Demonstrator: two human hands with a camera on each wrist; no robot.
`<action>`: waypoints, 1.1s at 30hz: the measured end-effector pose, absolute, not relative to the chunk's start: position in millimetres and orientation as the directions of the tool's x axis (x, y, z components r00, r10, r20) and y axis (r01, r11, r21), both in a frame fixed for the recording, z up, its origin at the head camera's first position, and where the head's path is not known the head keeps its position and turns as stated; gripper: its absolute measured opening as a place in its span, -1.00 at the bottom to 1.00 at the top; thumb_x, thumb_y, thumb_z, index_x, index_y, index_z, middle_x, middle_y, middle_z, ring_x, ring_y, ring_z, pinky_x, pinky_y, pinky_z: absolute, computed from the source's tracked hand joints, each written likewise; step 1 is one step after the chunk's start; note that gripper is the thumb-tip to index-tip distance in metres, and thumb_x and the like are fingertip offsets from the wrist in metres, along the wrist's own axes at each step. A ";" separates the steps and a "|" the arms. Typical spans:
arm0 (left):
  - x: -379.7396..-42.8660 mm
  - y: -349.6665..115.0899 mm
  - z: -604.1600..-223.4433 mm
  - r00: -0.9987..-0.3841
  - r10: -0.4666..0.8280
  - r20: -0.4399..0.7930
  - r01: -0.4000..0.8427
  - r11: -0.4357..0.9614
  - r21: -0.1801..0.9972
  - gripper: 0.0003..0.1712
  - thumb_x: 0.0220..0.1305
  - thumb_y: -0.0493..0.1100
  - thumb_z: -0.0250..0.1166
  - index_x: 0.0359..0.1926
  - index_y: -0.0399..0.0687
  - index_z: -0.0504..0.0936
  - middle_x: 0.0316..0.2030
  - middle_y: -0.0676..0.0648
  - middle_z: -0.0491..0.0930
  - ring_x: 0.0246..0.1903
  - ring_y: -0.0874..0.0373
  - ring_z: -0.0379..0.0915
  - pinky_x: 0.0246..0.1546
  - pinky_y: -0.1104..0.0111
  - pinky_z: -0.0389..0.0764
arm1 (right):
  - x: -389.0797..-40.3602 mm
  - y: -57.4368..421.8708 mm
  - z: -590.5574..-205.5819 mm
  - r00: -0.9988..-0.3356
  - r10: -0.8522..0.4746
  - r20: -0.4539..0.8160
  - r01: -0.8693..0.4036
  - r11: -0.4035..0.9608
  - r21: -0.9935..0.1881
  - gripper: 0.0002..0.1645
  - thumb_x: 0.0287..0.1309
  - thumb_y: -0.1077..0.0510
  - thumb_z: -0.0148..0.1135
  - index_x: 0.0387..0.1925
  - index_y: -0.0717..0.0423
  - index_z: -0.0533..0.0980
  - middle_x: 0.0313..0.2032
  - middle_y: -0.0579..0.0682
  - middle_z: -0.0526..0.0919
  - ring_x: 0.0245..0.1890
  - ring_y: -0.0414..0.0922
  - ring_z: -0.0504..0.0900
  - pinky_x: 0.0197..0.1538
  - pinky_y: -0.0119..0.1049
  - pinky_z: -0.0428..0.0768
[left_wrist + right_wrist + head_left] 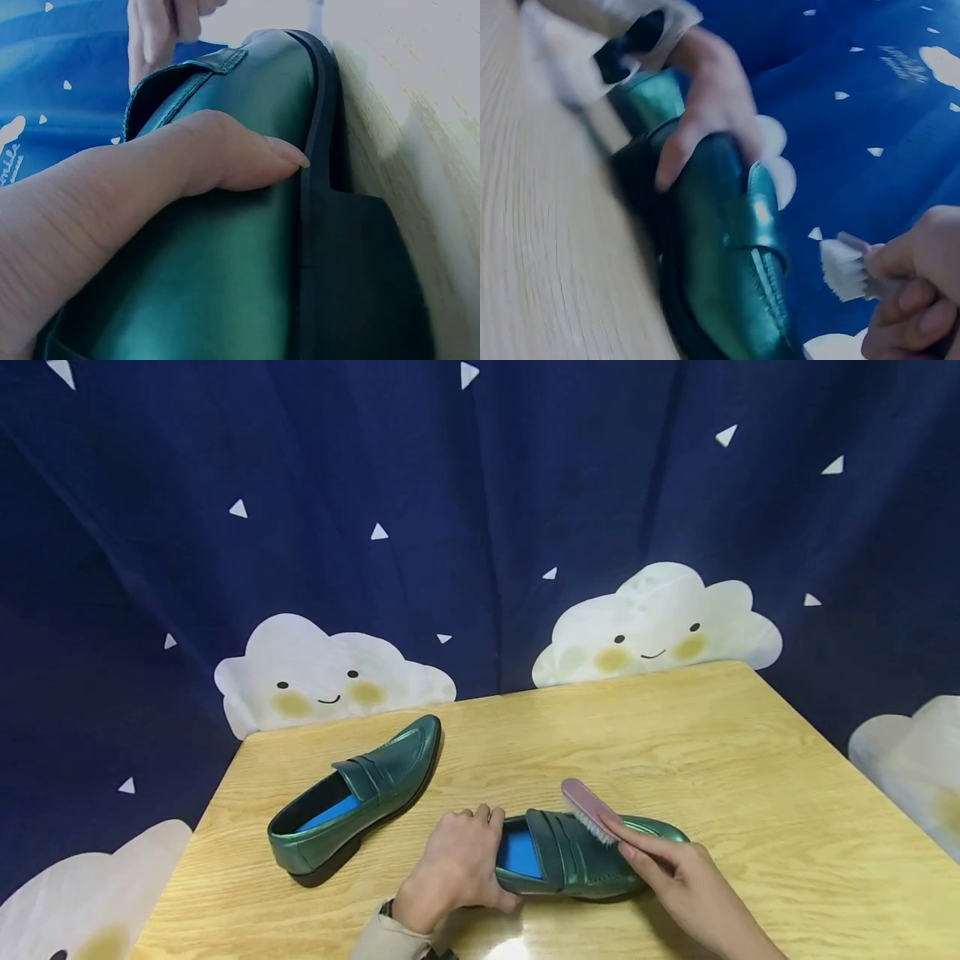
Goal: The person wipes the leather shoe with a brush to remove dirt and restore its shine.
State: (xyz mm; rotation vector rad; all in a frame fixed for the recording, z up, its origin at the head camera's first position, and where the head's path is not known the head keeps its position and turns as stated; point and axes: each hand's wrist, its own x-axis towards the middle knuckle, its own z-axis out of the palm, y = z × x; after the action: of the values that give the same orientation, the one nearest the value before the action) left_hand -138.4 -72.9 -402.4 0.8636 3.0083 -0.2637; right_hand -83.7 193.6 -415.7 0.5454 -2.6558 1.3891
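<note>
A green loafer (pixel 600 860) with a blue insole lies near the table's front edge, its toe to the right. My left hand (pixel 465 856) grips its heel end; in the left wrist view the thumb (pixel 232 154) presses along the side, down to the dark sole (pixel 322 105). My right hand (pixel 686 881) pinches a brush (pixel 588 810) with a pink back and white bristles. In the head view the brush overlaps the loafer's upper, bristles downward. The right wrist view shows the bristles (pixel 844 270) beside the shoe.
A second green loafer (pixel 360 797), also with a blue insole, stands upright on the left of the wooden table (pixel 750 760), toe pointing to the back right. Behind the table hangs a dark blue curtain (pixel 420 460) printed with clouds and white triangles.
</note>
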 end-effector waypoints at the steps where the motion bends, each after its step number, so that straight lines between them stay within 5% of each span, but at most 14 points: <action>1: -138.5 -73.2 -402.3 -0.850 0.525 -0.044 0.525 0.836 -0.161 0.00 -0.47 0.56 0.40 -0.10 -0.05 0.47 -0.38 0.01 0.47 -0.44 0.14 0.45 -0.46 0.32 0.46 | -86.9 190.7 -416.9 -0.923 -0.260 0.285 -0.384 0.571 -0.725 -0.59 0.30 0.14 0.16 0.17 -0.10 0.54 0.10 -0.06 0.59 0.08 -0.25 0.52 -0.03 -0.42 0.53; 4: -137.9 -73.5 -403.2 -0.851 0.524 -0.045 0.524 0.837 -0.156 0.00 -0.48 0.57 0.40 -0.13 -0.05 0.47 -0.39 0.01 0.47 -0.45 0.13 0.45 -0.46 0.32 0.45 | -92.4 185.6 -426.4 -0.878 -0.334 0.342 -0.478 0.604 -0.638 -0.59 0.27 0.17 0.19 0.15 -0.06 0.56 -0.30 -0.21 0.71 -0.36 -0.51 0.51 -0.30 -0.46 0.54; 6: -137.0 -72.7 -404.1 -0.851 0.522 -0.048 0.523 0.839 -0.151 0.00 -0.49 0.57 0.40 -0.14 -0.04 0.46 -0.39 0.01 0.46 -0.46 0.13 0.45 -0.48 0.32 0.44 | -90.3 188.5 -430.7 -0.851 -0.423 0.310 -0.517 0.581 -0.628 -0.60 0.29 0.15 0.17 0.16 -0.03 0.56 -0.29 -0.23 0.70 -0.38 -0.53 0.45 -0.34 -0.49 0.51; 9: -135.4 -71.8 -405.0 -0.852 0.520 -0.056 0.522 0.840 -0.149 0.01 -0.50 0.59 0.39 -0.13 -0.03 0.45 -0.38 0.01 0.47 -0.46 0.13 0.44 -0.47 0.32 0.43 | -82.8 201.8 -434.3 -0.769 -0.575 0.278 -0.576 0.436 -0.692 -0.54 0.33 0.21 0.11 0.24 0.04 0.48 -0.54 -0.37 0.47 -0.54 -0.58 0.30 -0.50 -0.57 0.39; 11: -135.0 -72.2 -405.2 -0.850 0.523 -0.060 0.525 0.837 -0.152 0.02 -0.50 0.60 0.39 -0.12 -0.03 0.45 -0.38 0.01 0.47 -0.45 0.13 0.45 -0.46 0.32 0.43 | -78.9 212.7 -431.4 -0.702 -0.661 0.265 -0.587 0.325 -0.742 -0.50 0.33 0.28 0.08 0.29 0.07 0.42 -0.54 -0.30 0.48 -0.50 -0.58 0.35 -0.49 -0.57 0.42; 13: -135.4 -72.9 -405.1 -0.848 0.526 -0.066 0.530 0.834 -0.156 0.03 -0.49 0.60 0.38 -0.10 -0.03 0.45 -0.36 0.01 0.48 -0.44 0.13 0.45 -0.44 0.32 0.44 | -77.4 219.8 -428.0 -0.665 -0.692 0.282 -0.577 0.236 -0.782 -0.45 0.30 0.37 0.06 0.32 0.09 0.38 -0.66 -0.26 0.26 -0.61 -0.60 0.20 -0.60 -0.57 0.33; 17: -137.8 -73.7 -404.2 -0.843 0.533 -0.065 0.536 0.825 -0.179 0.07 -0.48 0.60 0.38 0.00 -0.01 0.47 -0.29 0.02 0.51 -0.39 0.12 0.48 -0.41 0.31 0.46 | -81.8 216.5 -418.8 -0.775 -0.550 0.313 -0.570 0.394 -0.721 -0.49 0.29 0.27 0.13 0.26 -0.05 0.47 -0.37 -0.26 0.63 -0.39 -0.57 0.40 -0.36 -0.59 0.47; 20: -139.3 -73.2 -404.1 -0.841 0.538 -0.062 0.539 0.821 -0.187 0.10 -0.48 0.59 0.39 0.05 0.00 0.48 -0.26 0.02 0.52 -0.37 0.11 0.51 -0.39 0.31 0.47 | -87.7 208.4 -420.6 -0.821 -0.466 0.329 -0.561 0.559 -0.610 -0.56 0.28 0.16 0.18 0.19 -0.14 0.53 -0.20 -0.22 0.69 -0.19 -0.50 0.47 -0.22 -0.58 0.46; 22: -140.0 -72.3 -404.2 -0.839 0.540 -0.063 0.541 0.820 -0.186 0.09 -0.48 0.59 0.39 0.04 -0.01 0.48 -0.26 0.02 0.53 -0.37 0.12 0.51 -0.40 0.31 0.47 | -89.0 208.8 -422.6 -0.812 -0.504 0.294 -0.570 0.577 -0.585 -0.58 0.30 0.13 0.17 0.18 -0.10 0.54 -0.35 -0.29 0.66 -0.31 -0.50 0.47 -0.30 -0.56 0.46; 27: -141.0 -70.9 -403.8 -0.837 0.544 -0.054 0.544 0.818 -0.187 0.05 -0.50 0.60 0.39 -0.05 -0.01 0.47 -0.33 0.03 0.51 -0.42 0.13 0.48 -0.46 0.34 0.44 | -84.4 227.9 -417.3 -0.748 -0.661 0.065 -0.475 0.465 -0.747 -0.54 0.36 0.08 0.08 0.27 -0.13 0.45 -0.08 -0.24 0.57 -0.22 -0.41 0.45 -0.32 -0.48 0.46; 29: -141.4 -71.6 -403.0 -0.839 0.542 -0.057 0.542 0.820 -0.185 0.06 -0.49 0.59 0.39 -0.03 -0.01 0.48 -0.31 0.02 0.52 -0.41 0.12 0.49 -0.45 0.33 0.44 | -84.7 234.5 -412.4 -0.721 -0.692 0.039 -0.429 0.402 -0.809 -0.53 0.37 0.11 0.06 0.28 -0.11 0.44 -0.13 -0.25 0.55 -0.24 -0.40 0.45 -0.35 -0.49 0.46; 33: -142.6 -73.0 -401.1 -0.842 0.534 -0.080 0.539 0.821 -0.187 0.12 -0.47 0.57 0.41 0.09 -0.02 0.48 -0.24 0.01 0.54 -0.39 0.11 0.50 -0.42 0.32 0.46 | -92.2 231.6 -408.0 -0.762 -0.626 0.163 -0.481 0.380 -0.790 -0.55 0.35 0.17 0.09 0.24 -0.05 0.48 -0.55 -0.39 0.39 -0.61 -0.54 0.23 -0.57 -0.53 0.38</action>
State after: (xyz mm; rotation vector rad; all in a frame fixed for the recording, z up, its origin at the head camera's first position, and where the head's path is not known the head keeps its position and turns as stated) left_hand -142.6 -73.0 -401.1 0.8767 2.9745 -0.3159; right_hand -92.2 231.6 -408.0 1.1105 -2.7410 1.4749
